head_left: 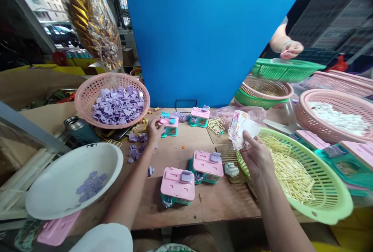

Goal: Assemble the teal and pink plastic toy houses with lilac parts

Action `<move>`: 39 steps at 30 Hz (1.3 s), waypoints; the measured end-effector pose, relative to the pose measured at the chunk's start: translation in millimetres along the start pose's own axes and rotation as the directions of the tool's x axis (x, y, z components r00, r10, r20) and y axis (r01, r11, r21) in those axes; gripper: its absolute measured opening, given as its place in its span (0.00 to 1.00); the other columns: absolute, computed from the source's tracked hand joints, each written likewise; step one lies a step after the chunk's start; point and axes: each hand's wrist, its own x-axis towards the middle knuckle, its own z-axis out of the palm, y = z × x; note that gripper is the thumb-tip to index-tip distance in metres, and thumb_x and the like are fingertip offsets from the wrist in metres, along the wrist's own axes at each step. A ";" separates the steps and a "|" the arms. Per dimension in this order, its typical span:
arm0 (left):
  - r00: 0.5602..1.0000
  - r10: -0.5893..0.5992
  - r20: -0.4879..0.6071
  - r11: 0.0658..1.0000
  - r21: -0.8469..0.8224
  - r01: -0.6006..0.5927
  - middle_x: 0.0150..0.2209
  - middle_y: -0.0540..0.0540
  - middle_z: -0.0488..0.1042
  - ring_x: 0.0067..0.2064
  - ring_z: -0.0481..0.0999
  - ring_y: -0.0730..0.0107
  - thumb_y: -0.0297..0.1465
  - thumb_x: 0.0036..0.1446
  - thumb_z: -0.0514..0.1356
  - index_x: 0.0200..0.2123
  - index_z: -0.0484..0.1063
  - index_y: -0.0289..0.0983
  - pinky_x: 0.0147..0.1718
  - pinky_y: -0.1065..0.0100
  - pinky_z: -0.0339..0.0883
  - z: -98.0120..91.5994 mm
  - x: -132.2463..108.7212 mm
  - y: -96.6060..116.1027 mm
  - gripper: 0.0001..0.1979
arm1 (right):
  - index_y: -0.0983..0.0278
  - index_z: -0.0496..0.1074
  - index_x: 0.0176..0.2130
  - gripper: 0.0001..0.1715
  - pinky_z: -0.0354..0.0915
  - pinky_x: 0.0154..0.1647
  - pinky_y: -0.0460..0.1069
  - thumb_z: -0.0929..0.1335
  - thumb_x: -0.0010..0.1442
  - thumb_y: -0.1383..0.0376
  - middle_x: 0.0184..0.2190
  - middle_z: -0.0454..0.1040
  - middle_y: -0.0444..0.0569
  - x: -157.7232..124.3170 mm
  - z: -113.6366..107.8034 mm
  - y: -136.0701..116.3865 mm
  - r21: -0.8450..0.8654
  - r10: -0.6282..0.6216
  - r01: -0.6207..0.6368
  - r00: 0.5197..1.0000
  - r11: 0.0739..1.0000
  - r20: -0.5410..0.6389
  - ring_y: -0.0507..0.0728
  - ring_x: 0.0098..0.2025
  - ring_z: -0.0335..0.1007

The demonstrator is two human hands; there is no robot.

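Observation:
My left hand (155,131) is closed at the far side of the table, its fingertips pinching a small pink plastic piece (164,121) at a pink-and-teal toy house (172,130). Part of that toy is hidden by the fingers. On the right, my right hand (256,151) grips a fanned bunch of printed cards (239,127), one showing its white back. Another toy house (199,116) stands at the back middle. Two larger-looking ones, a front toy house (177,185) and a toy house behind it (207,164), have pink roofs with lilac pieces on top.
A pink basket (83,98) of lilac pieces and a white bowl (43,189) lie left, near a dark bottle (78,129). A green basket (335,205) of cream plastic frames stands right. A blue panel (192,38) rises behind. A co-worker's hand (291,49) is at back right.

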 end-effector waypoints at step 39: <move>0.801 0.570 0.183 0.753 0.275 -0.598 0.64 0.34 0.71 0.64 0.71 0.50 0.29 0.62 0.68 0.43 0.70 0.40 0.63 0.47 0.67 -0.2 -76.8 20.5 0.10 | 0.60 0.73 0.39 0.24 0.77 0.28 0.39 0.82 0.45 0.70 0.29 0.81 0.40 -11.6 27.8 18.4 -0.110 0.060 -0.059 0.998 0.992 0.009 0.51 0.30 0.82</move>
